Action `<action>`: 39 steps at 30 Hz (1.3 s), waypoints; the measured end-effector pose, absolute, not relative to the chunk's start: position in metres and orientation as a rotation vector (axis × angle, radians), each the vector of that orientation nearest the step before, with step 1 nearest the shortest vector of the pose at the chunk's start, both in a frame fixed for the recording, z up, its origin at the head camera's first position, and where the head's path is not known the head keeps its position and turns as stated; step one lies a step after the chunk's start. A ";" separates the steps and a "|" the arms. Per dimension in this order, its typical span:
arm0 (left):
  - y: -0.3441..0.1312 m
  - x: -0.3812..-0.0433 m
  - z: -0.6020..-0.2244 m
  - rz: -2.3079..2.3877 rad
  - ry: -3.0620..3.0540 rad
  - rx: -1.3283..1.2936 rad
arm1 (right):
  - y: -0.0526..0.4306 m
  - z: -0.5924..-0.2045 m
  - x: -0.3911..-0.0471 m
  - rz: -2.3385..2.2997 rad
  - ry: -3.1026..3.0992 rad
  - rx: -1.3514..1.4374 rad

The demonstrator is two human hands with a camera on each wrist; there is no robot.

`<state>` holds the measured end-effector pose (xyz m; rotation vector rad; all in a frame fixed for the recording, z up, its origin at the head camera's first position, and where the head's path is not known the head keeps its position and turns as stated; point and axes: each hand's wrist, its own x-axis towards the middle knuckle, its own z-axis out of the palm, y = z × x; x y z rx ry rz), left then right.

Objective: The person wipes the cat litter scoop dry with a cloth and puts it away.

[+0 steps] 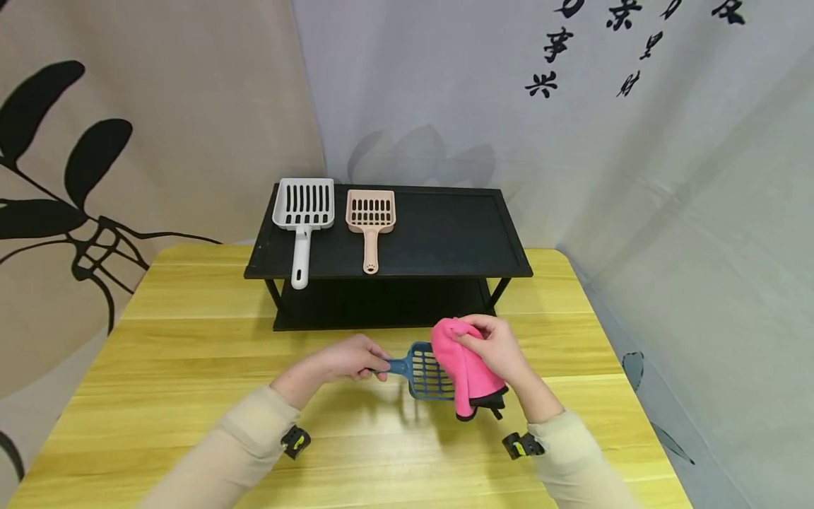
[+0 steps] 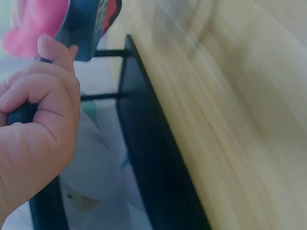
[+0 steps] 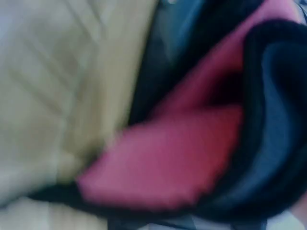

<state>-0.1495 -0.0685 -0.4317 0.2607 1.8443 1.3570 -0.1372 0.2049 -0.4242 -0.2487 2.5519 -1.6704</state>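
Note:
A blue slotted litter scoop is held above the wooden table, its handle gripped by my left hand. In the left wrist view, the fingers of the left hand curl round the dark handle. My right hand pinches a pink cloth with black edging. The cloth lies against the right part of the scoop and hides that end of it. Blurred folds of the cloth fill much of the right wrist view, where the right hand is mostly out of sight.
Behind the hands stands a black two-tier rack. On its top lie a white litter scoop and a smaller beige-pink litter scoop, handles toward me. The wooden table meets printed curtains at the back.

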 end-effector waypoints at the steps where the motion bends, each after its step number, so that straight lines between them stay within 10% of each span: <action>1: -0.065 -0.149 -0.429 1.360 1.858 0.266 | 0.198 -0.428 -0.137 -1.660 2.554 -0.269; 39: -0.097 -0.150 -0.431 1.501 1.689 0.163 | 0.230 -0.424 -0.130 -1.195 2.950 -0.179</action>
